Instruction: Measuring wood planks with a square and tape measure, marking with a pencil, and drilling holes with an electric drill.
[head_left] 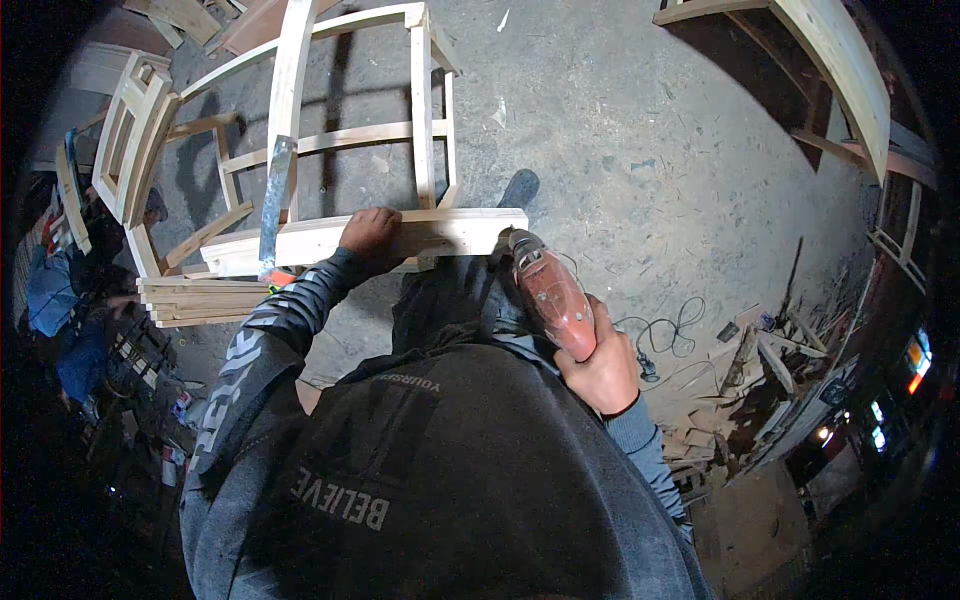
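Note:
My left hand (372,235) is closed over the top edge of a pale wooden board (460,234), which lies crosswise in front of my body. In my right hand (604,364) is a red power drill (552,298), gripped at its rear end. The drill's nose points at the board's right end and appears to touch or nearly touch it; the bit itself cannot be made out. A worn grey-blue strip (276,200) crosses the board's left part, beside an upright light beam (291,70). Close to my left forearm, a small orange and yellow object (282,279) shows partly.
Beyond the board stands an open wooden frame (424,130). Stacked slats (190,303) lie at the left, near a person in blue (52,290). A black cable (676,335) and wood scraps (700,430) lie on the floor at right. A curved wooden piece (845,75) rises far right.

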{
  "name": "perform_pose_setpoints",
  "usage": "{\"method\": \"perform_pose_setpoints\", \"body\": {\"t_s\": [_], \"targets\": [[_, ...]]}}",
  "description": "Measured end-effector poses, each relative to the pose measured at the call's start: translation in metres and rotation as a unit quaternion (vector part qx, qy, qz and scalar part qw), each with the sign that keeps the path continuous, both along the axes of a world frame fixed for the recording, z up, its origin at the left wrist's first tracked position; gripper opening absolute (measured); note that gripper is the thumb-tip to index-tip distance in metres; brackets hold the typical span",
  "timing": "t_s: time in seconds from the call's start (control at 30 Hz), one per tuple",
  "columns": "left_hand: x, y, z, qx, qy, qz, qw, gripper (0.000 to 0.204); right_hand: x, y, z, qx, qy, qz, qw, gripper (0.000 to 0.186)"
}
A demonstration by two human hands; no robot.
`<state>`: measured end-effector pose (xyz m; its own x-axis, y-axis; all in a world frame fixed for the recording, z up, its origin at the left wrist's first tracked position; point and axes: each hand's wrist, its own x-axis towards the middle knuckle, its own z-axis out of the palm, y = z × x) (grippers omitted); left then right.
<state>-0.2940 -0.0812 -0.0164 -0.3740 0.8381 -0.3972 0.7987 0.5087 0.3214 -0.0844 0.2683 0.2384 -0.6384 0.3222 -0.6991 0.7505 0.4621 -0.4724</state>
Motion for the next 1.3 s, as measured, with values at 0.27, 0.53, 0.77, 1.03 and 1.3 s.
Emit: {"method": "perform_pose_setpoints", "body": {"t_s": [0.27,0.53,0.77,1.03,1.3], "targets": [[-0.001,0.004,0.006,0.031,-0.029,0.023,0.999,0.065,0.004,-0.003,-0.004,-0.004,0.026,-0.003,1.000,0.076],[0.002,0.001,0.005,0.065,-0.039,0.049,0.996,0.063,0.005,-0.004,-0.010,-0.003,0.011,-0.007,1.000,0.074],[0.004,-0.005,-0.008,0.062,-0.042,0.030,0.997,0.070,0.005,-0.007,-0.012,0.025,0.005,0.027,0.999,0.075],[0.005,-0.006,-0.010,0.039,-0.041,0.009,0.998,0.073,0.010,-0.009,-0.021,0.020,0.015,0.025,0.999,0.077],[0.007,-0.008,-0.013,0.069,-0.027,0.029,0.997,0.071,0.006,-0.006,-0.027,0.017,0.025,0.036,0.999,0.077]]}}
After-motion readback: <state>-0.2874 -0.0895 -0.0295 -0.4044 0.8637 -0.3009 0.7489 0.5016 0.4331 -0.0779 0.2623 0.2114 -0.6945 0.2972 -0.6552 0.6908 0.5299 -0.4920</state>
